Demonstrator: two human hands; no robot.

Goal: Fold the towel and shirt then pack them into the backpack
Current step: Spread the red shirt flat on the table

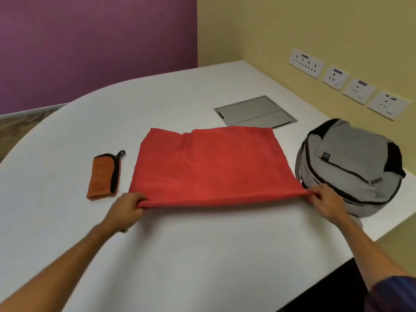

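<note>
A red shirt [209, 167] lies folded flat in the middle of the white table [202, 255]. My left hand [127, 209] pinches its near left corner and my right hand [325, 202] pinches its near right corner, lifting the near edge slightly. An orange towel [103, 179] with black trim lies folded small to the left of the shirt. A grey backpack [351, 165] with black zips lies on its back to the right, touching the shirt's right corner; its zips look shut.
A grey metal cable hatch [255, 112] is set in the table behind the shirt. Wall sockets [349, 83] line the yellow wall at the right. The table's edge curves away at the left and drops off near the right front.
</note>
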